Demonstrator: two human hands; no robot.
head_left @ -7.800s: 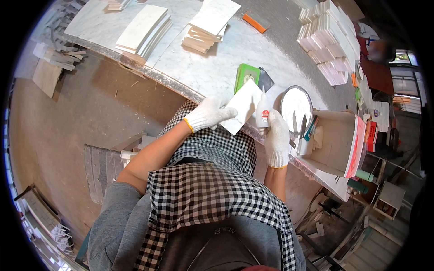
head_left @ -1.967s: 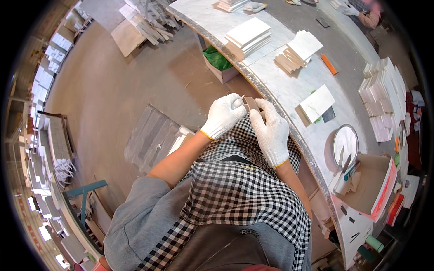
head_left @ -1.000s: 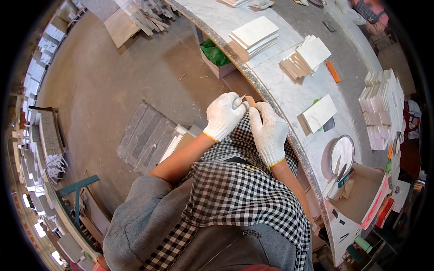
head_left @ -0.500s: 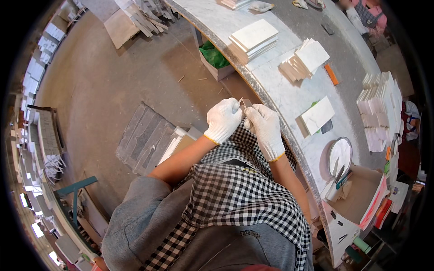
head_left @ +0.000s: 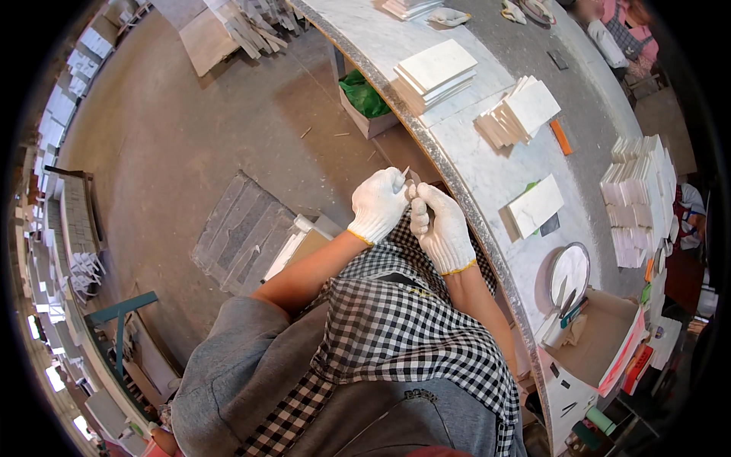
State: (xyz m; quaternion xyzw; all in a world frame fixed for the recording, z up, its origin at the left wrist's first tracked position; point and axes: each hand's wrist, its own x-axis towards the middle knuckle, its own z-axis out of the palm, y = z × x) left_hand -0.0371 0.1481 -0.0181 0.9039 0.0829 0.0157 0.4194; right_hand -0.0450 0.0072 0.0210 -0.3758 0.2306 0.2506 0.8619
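Note:
My left hand point(head_left: 379, 204), in a white knit glove with a yellow cuff edge, is closed in front of my checked apron point(head_left: 411, 327). A thin, pale, pointed piece point(head_left: 406, 171) sticks out at its fingertips; its kind is unclear. My right hand point(head_left: 443, 232), gloved alike, has its fingers curled and its fingertips drawn together close beside the left ones. Between the fingertips shows a small brownish bit point(head_left: 414, 178), mostly covered by the gloves. Both hands are held above the floor, just off the table's near edge.
The curved stone-topped table point(head_left: 487, 179) runs along my right. It carries stacked white tiles point(head_left: 435, 65), fanned tiles point(head_left: 521, 110), a single tile point(head_left: 535, 206), an orange block point(head_left: 560, 137), a round dish point(head_left: 569, 266) and an open box point(head_left: 601, 343). Below stands a box with green plastic point(head_left: 364, 95).
My right hand has turned a little and shifted slightly down, its lower fingers now showing more. The brownish piece between the hands shows less. The view has shifted slightly.

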